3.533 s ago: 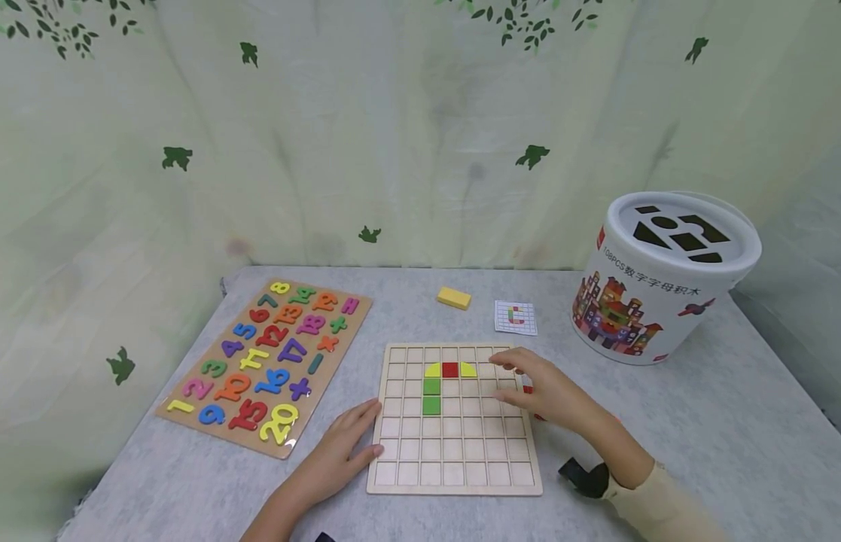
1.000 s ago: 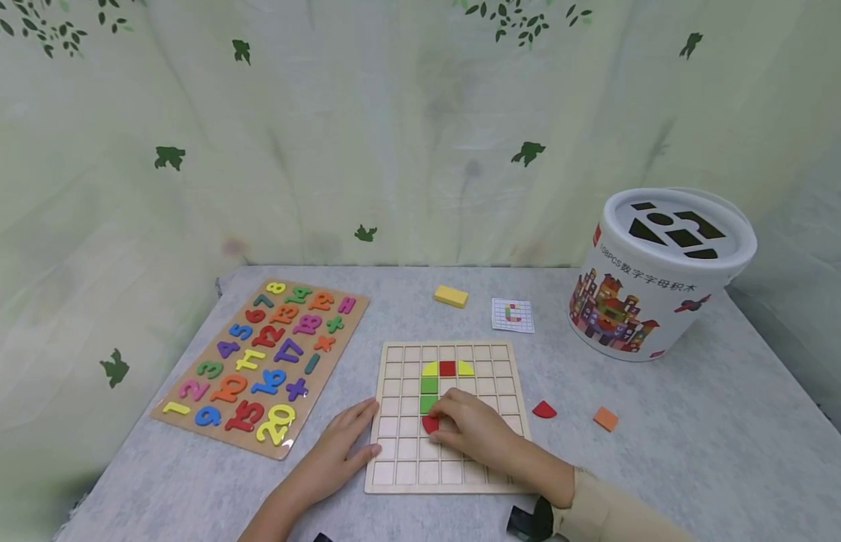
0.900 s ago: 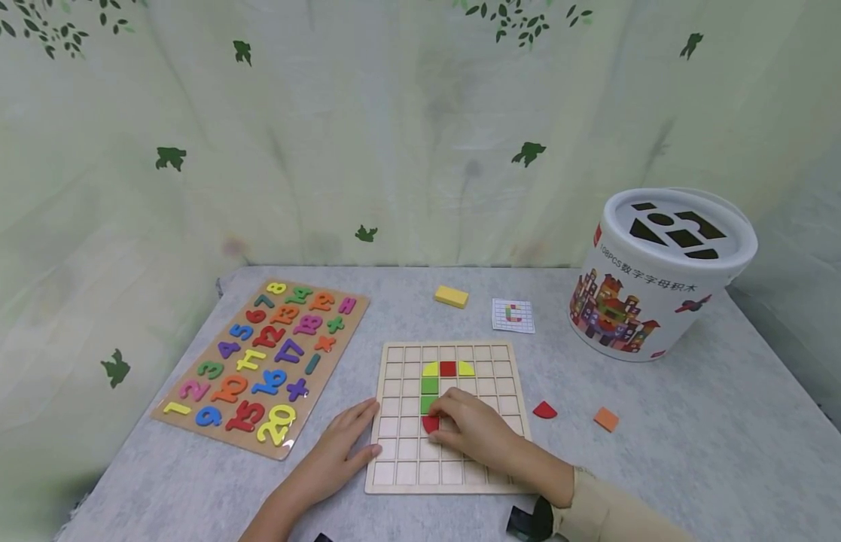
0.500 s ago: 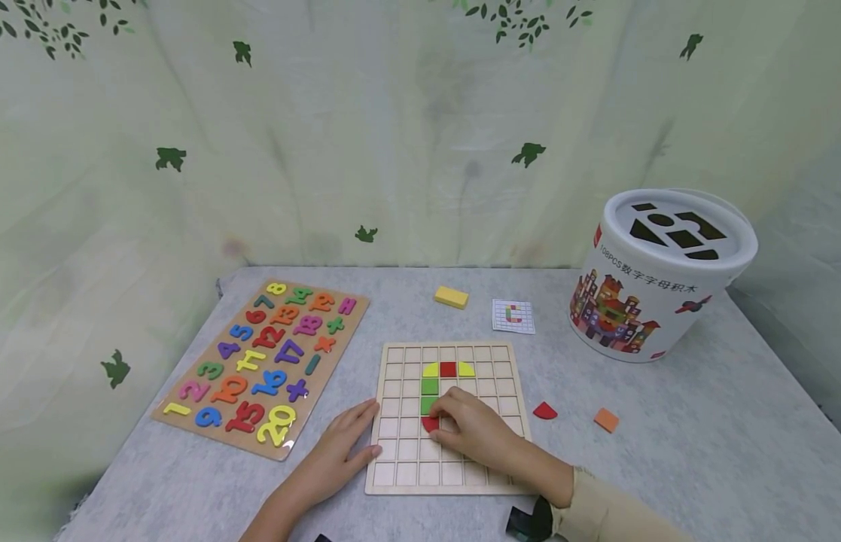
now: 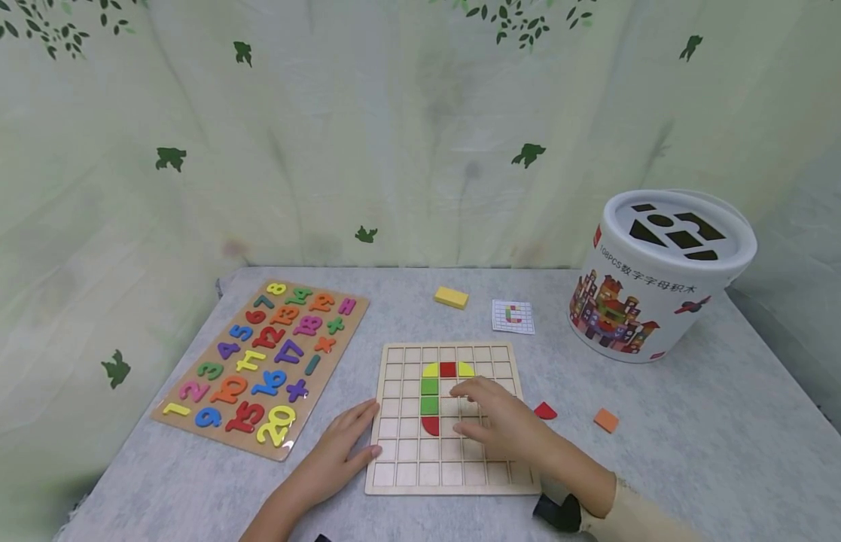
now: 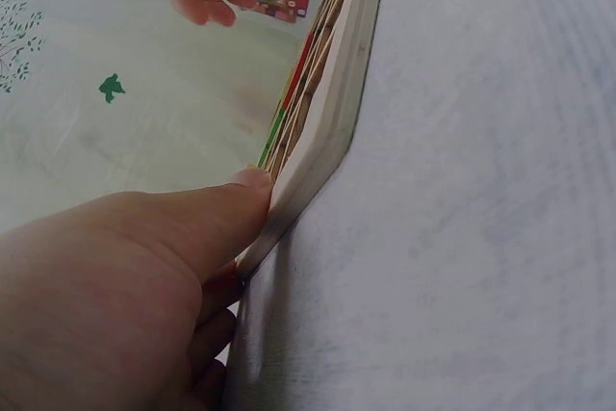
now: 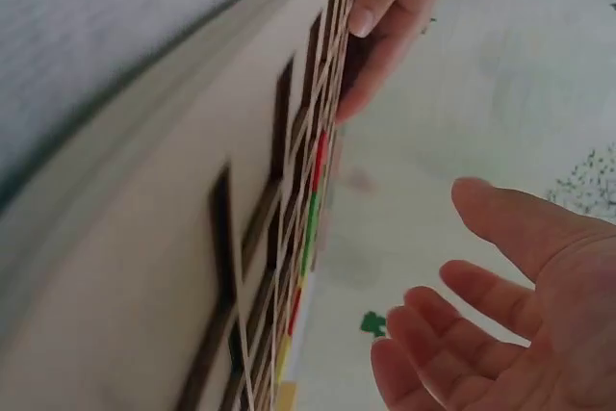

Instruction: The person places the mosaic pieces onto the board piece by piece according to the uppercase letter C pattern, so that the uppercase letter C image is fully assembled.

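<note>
- On the grey table (image 5: 698,467), the wooden grid board (image 5: 454,463) lies in front of the person, with the left hand (image 5: 339,448) resting against its left edge, fingers straight and thumb pressed to the rim.
- Above the board's middle hovers the right hand (image 5: 504,425), fingers spread and relaxed, holding nothing; the right wrist view shows its open palm off the wood.
- Set in the grid are a yellow curved piece (image 5: 431,369), a red square (image 5: 448,369), a second yellow curve (image 5: 466,369), two green squares (image 5: 429,396) and a red curved piece (image 5: 430,426) at the bottom of the column, just left of the right hand.
- Right of the board lie a loose red quarter piece (image 5: 545,411) and, farther on, an orange square (image 5: 606,420).
- Behind the board sit a pattern card (image 5: 513,316) and a yellow block (image 5: 451,296).
- At the far right stands a white bucket (image 5: 653,282) with shape slots in its lid.
- To the left lies a number puzzle (image 5: 267,361) full of coloured numerals.
</note>
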Motion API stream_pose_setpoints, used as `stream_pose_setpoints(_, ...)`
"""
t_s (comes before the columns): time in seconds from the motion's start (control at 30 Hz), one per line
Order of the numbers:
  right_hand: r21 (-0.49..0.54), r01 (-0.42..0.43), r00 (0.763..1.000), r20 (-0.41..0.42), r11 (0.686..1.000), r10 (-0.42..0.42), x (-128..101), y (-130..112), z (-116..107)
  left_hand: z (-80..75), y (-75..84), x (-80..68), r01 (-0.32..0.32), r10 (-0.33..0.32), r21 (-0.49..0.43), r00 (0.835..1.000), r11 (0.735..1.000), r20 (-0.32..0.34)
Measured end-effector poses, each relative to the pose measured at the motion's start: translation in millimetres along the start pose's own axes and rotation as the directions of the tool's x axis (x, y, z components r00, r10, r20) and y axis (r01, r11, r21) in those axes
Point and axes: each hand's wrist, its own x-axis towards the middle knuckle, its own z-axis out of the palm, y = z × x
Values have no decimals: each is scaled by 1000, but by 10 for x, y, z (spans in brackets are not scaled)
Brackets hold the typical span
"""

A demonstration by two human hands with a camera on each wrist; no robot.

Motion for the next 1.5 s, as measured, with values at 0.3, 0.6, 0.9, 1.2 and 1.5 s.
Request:
stream_pose_setpoints(0.3,-47,-75,993,-96,996,70,-370,196,-388,0,10,0,9,-9,8,1000,1000,-2)
stream_pose_setpoints(0.6,-101,-216,965,-173,971,197,-788,548,-596,-13,31,5,13,-13,17,1000,1000,-2)
stream_pose_setpoints(0.9,-120,-360,926,-167,925,339,-999,853,-630,-17,24,3,17,-17,14,1000,1000,1)
stream_pose_setpoints(1.2,-131,-444,892,-156,886,424,-1062,973,-654,-18,21,3,14,-14,3,1000,1000,6)
stream_pose_setpoints(1.5,-143,-513,858,-75,846,508,-1070,1004,-749,-16,10,3,8,-8,6,1000,1000,7)
